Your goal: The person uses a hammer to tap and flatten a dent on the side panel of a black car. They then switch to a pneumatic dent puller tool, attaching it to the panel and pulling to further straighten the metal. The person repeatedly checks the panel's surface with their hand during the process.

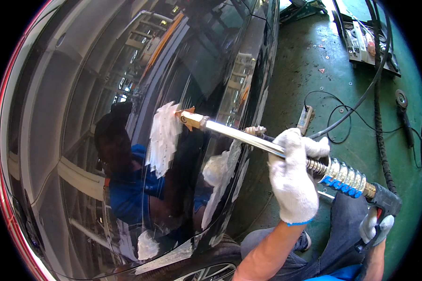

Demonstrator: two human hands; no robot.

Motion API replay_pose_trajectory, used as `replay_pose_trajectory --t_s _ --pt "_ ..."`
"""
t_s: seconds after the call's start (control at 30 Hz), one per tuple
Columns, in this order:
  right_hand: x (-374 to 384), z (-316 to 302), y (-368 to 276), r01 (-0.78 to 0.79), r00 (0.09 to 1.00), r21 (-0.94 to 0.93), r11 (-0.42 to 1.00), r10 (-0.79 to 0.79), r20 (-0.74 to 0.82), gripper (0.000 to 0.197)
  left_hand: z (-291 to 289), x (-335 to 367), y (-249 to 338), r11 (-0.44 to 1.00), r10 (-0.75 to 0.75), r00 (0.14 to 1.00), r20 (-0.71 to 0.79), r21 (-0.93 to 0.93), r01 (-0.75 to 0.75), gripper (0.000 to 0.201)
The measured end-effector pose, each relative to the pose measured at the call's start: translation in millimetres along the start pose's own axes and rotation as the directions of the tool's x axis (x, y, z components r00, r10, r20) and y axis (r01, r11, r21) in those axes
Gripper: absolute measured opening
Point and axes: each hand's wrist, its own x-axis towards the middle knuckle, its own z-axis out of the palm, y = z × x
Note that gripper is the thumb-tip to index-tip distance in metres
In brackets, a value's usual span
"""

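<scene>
A slide-hammer dent puller (239, 134) with a chrome rod and a coil-like section with blue parts reaches across to a glossy black car panel (192, 70). Its copper-coloured triangular tip (187, 118) meets the right edge of a bare, sanded silver patch (163, 140); firm contact is hard to judge. In a white glove, my left hand (293, 178) wraps around the rod ahead of the coils. My right hand (376, 227), gloved too, grips the black pistol handle (385, 206) at the tool's rear end. More sanded patches (219, 168) show lower on the car.
On the green floor lie an angle grinder (403, 105), a power strip (306, 119) with a looped black cable, and scattered washers. A thick hose (379, 103) runs down the right side. A tool tray (361, 42) stands far right. The car's wheel (211, 272) is at the bottom.
</scene>
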Motion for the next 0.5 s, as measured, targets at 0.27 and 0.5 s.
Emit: replay_pose_trajectory --t_s 0.27,0.5 --pt "-26.4 -55.7 10.2 0.121 0.909 -0.083 0.989 -0.144 -0.391 0.045 0.8 -0.4 -14.5 0.837 -0.240 0.942 0.236 -0.441 0.324 0.018" --pt "7.8 -0.7 -1.5 0.025 1.000 -0.012 1.000 -0.025 -0.005 0.043 -2.3 -13.6 -18.8 0.998 -0.055 0.995 0.085 -0.039 0.059 0.029"
